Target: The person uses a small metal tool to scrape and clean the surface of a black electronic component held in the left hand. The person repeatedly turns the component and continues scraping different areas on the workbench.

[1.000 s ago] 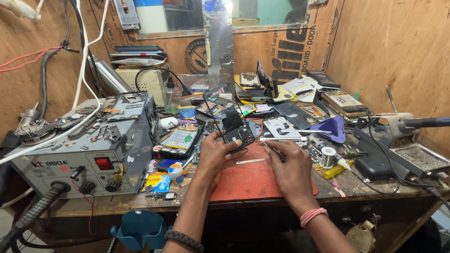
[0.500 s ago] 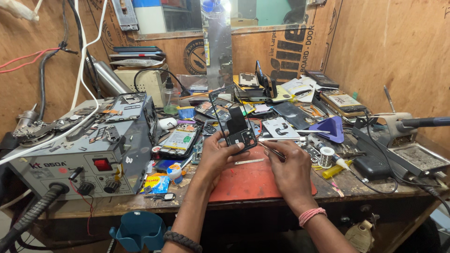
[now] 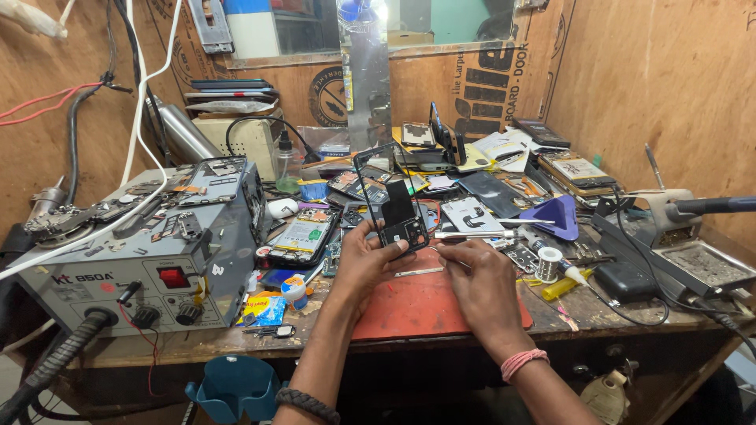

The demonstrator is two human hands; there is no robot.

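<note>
Phone frame [image 3: 391, 197] raised slightly, gripped by left hand [image 3: 364, 260], right hand [image 3: 480, 279] pinching tweezers [image 3: 445, 252], yellow-blue packet [image 3: 266, 308] beside.

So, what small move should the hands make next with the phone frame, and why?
Probably bring the right hand up to the phone frame. The left hand holds it upright above the red mat, while the right hand's fingers pinch thin tweezers just beside it.

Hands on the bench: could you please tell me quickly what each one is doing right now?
Left hand: closed on the phone frame, held upright.
Right hand: curled over the red mat; whether it holds anything cannot be told.
</note>
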